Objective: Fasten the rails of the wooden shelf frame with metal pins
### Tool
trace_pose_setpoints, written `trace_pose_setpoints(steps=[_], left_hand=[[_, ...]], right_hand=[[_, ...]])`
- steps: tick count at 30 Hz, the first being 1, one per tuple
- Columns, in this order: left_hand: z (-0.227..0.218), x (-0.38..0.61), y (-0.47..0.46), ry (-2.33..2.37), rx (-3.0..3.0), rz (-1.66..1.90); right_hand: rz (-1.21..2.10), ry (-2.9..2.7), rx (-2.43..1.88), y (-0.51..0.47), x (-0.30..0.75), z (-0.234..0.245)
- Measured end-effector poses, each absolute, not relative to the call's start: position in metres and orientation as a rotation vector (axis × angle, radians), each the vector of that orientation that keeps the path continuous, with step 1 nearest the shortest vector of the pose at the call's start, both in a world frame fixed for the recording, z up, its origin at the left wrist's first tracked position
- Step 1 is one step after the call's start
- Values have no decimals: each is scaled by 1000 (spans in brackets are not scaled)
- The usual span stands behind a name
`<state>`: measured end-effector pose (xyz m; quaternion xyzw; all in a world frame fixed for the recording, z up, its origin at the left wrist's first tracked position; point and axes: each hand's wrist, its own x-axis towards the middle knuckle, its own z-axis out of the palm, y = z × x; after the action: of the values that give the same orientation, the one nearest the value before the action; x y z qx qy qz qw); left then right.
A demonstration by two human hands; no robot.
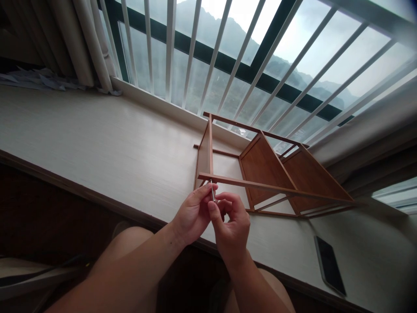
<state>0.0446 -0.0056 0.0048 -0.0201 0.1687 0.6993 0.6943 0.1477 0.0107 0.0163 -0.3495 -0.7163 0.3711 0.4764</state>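
A thin metal rod (213, 191), which looks like a hex key, runs from the near rail of a brown wooden shelf frame (254, 183) down to my fingers. Its upper tip meets the rail close to the left corner. My left hand (195, 213) is closed around the rod, pinching it between thumb and fingers just below the rail. At the lower end, my right hand (232, 221) is also closed, with thumb and curled forefinger at the rod. My fingers hide part of it. The frame lies on its side, its panels (265, 167) standing between the rails.
The frame rests on a pale window ledge (97, 130) with a dark front edge. A phone (329, 265) lies at the right. White window bars (215, 56) rise behind the frame, with curtains (78, 39) at both sides. My knees are below the ledge.
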Motion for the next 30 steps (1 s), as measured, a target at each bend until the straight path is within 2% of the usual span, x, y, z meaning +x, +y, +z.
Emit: trace_pose_setpoints(steps=[14,16,21,23,30], left_hand=[[14,45,-3,356,-102,1535],[13,45,-3,361,-87,1559],[9,45,-3,415,60,1553],[8,44,-3,449,112,1528],[10,42,-5,497,118,1526]], right_hand=[[527,-1909,-804,13,145,21],[621,-1850,-847,12,144,23],[1265,-1520,-925,11,141,22],[1418,-1427,-908,11,140,21],[1402,-1434,-863,8,141,14]])
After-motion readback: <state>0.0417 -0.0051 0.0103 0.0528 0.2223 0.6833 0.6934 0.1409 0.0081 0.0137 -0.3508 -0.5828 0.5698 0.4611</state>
